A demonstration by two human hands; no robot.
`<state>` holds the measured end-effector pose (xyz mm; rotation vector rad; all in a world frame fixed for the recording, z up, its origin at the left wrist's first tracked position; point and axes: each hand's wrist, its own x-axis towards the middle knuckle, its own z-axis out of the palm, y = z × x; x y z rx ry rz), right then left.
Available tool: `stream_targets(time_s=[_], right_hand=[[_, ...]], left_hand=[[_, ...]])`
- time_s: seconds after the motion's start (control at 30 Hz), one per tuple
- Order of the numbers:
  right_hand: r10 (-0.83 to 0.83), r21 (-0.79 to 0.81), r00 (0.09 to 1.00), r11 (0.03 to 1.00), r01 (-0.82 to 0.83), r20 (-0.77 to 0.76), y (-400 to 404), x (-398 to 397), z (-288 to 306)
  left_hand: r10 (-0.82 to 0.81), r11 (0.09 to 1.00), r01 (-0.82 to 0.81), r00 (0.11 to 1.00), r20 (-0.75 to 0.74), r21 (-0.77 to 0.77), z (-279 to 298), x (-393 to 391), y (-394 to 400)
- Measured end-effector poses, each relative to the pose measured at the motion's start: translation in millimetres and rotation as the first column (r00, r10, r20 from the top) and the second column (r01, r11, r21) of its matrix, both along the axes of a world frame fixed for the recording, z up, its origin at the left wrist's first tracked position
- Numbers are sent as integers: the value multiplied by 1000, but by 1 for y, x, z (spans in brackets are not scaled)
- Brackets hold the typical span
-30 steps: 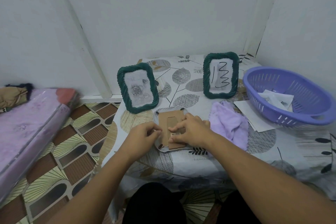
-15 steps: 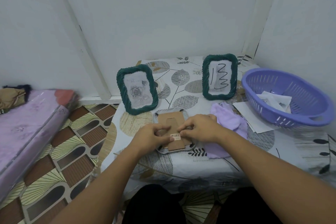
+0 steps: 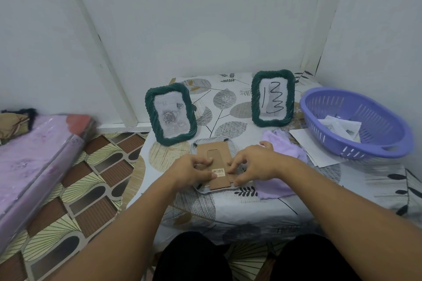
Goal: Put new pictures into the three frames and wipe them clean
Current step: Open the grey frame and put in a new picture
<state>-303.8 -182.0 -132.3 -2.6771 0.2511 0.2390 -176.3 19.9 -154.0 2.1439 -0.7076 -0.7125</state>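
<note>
Both hands, left hand (image 3: 194,172) and right hand (image 3: 255,165), fingers curled, press face-down frame's backing board (image 3: 215,162); uneven pressure risks bending tabs

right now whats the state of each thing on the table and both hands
left frame: upright, rose picture inside
right frame: upright, scribble drawing inside
third frame: face down, cardboard back up
left hand: fingers curled, touching the back
right hand: fingers curled on the back
purple cloth: crumpled, lying flat
basket: upright, papers inside
loose papers: flat beside basket
</note>
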Motion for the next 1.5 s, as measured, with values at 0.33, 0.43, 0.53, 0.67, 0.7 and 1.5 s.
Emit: stream_targets(time_s=[0.33,0.43,0.53,0.67,0.7,1.5], right_hand=[[-97,120,985,990,80,144,7,-6,-16],[-101,187,984,980,73,147,7,-9,-17],[-136,262,981,960,97,136,5,-9,-19],[-184,311,978,939,146,98,3,-7,-28],[-194,336,977,929,153,91,2,-8,-31],[-334,412,942,863,293,29,6,2,-27]], left_hand=[[-2,1000,2,1000,-2,-5,1,-2,-1],[-9,1000,9,1000,11,7,1,-2,-1],[-10,1000,10,1000,12,14,3,-3,0],[16,1000,-16,1000,-2,18,4,-5,-1],[20,1000,-20,1000,-8,17,4,-5,-1],[256,957,-283,931,260,69,-1,-3,21]])
